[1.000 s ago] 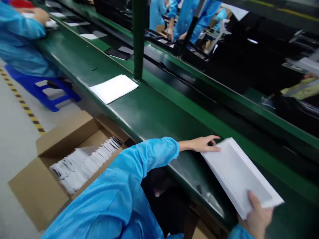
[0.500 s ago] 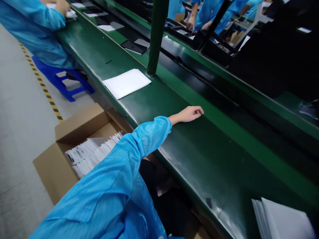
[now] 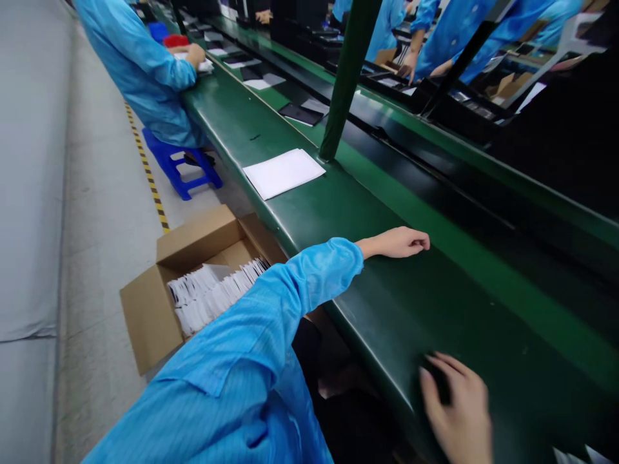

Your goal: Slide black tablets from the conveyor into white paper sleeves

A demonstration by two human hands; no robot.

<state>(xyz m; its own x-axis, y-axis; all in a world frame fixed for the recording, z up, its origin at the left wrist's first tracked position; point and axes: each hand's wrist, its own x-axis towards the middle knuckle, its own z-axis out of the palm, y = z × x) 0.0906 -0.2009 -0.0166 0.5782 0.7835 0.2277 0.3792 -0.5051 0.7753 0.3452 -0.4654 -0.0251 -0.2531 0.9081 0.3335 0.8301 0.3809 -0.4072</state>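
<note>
My left hand (image 3: 401, 243) rests on the green work surface (image 3: 338, 206), its fingers curled closed. Nothing shows in it. Lower right, my right hand (image 3: 461, 409) is over the front part of the same surface, slightly blurred, with thumb and fingers apart in a curve. A dark patch shows between thumb and forefinger; I cannot tell whether it is shadow or a small dark piece. Beyond my left arm lies a flat stack of white sheets (image 3: 284, 173). The corners of more white sheets (image 3: 568, 456) show at the bottom right edge.
An open cardboard box (image 3: 149, 316) holding many white packets (image 3: 213, 290) stands below the bench on the left. A green post (image 3: 345, 84) rises from the bench. Further along, a co-worker (image 3: 140, 71) sits on a blue stool (image 3: 181, 164). Dark flat items (image 3: 300, 115) lie along the line.
My right hand has come into view at the lower right. The view has turned left, so the white sheets at the right have nearly left it. My left hand stays curled on the bench.
</note>
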